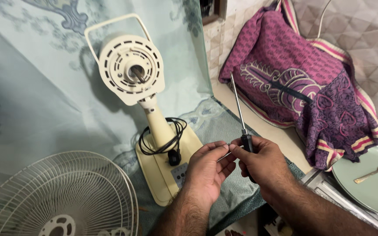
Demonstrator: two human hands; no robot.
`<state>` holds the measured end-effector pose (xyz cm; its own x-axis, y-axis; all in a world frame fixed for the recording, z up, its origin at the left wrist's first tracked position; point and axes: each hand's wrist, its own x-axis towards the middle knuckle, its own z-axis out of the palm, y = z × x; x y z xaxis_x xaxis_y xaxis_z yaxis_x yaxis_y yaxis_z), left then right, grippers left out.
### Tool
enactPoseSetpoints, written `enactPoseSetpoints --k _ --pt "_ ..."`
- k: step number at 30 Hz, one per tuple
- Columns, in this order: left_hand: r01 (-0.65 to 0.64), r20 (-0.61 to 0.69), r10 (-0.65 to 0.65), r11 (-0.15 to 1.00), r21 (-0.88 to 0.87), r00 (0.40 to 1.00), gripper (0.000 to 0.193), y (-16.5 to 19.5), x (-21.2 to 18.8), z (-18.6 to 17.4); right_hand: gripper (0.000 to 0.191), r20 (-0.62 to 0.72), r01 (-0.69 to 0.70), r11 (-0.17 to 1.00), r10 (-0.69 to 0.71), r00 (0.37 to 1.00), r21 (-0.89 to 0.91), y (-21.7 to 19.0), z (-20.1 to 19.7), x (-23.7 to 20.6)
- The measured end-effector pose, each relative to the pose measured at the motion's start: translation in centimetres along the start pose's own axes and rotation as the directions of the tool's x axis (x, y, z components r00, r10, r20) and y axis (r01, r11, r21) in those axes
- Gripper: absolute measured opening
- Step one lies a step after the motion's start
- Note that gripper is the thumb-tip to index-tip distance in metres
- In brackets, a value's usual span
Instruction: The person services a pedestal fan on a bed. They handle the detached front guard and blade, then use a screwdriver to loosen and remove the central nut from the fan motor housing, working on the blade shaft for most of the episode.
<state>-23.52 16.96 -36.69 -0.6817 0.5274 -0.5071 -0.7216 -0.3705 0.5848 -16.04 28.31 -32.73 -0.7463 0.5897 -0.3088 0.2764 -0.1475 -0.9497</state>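
Holding a long screwdriver (243, 124) in our right hand (261, 162), we have the grip closed around its black handle, shaft pointing up and away toward the purple patterned cloth (302, 83). Left hand (208, 168) sits just beside the right, fingertips pinched shut on something tiny and metallic, probably a screw, though it is too small to tell for sure. Both hands hover just in front of the fan base (169, 166), touching each other at the fingertips.

Landmark is that fan base: cream, flat, lying on the pale blue sheet (31, 96). A black cord (162, 137) is coiled on it around the neck, plug resting on top. Above the base stands the bare motor head (131, 70), shaft exposed, no blade or guard on it, with the carry handle behind. Left of the base, at the frame's lower corner, lies the white wire guard (62, 196), detached. Right of the base, past our hands, the cloth-covered bundle sits on the bench, and further right a green plate (368, 185) carries a fork (375, 171).

Risks, as we judge them: the small piece in the left pinch could slip and vanish into the sheet folds or off the edge below our hands, since the hold is fingertip only. The long shaft swings wide, so a careless turn could snag the cloth. The loose cord could catch a wrist.
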Motion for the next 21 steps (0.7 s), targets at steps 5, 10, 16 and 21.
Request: enactPoseSetpoints --k 5,10,16,21 --pt "0.061 -0.065 -0.058 0.997 0.041 0.996 0.021 -1.2 0.9 0.0 0.015 0.060 -0.015 0.999 0.017 0.998 -0.036 1.3 -0.8 1.4" --pt "0.121 -0.120 -0.107 0.987 0.110 0.987 0.025 -1.8 1.4 -0.2 0.012 0.040 -0.079 0.995 0.081 0.996 -0.058 2.1 -1.1 2.6" --pt "0.135 -0.166 -0.120 0.987 0.085 0.979 0.029 -2.1 2.6 -0.3 0.011 0.089 -0.089 0.995 0.092 0.992 -0.033 3.2 -1.2 4.8" --pt "0.177 -0.231 -0.159 0.982 0.060 0.960 0.034 -1.8 3.7 -1.3 0.010 0.053 -0.098 0.995 0.100 0.994 -0.036 5.0 -1.0 8.0"
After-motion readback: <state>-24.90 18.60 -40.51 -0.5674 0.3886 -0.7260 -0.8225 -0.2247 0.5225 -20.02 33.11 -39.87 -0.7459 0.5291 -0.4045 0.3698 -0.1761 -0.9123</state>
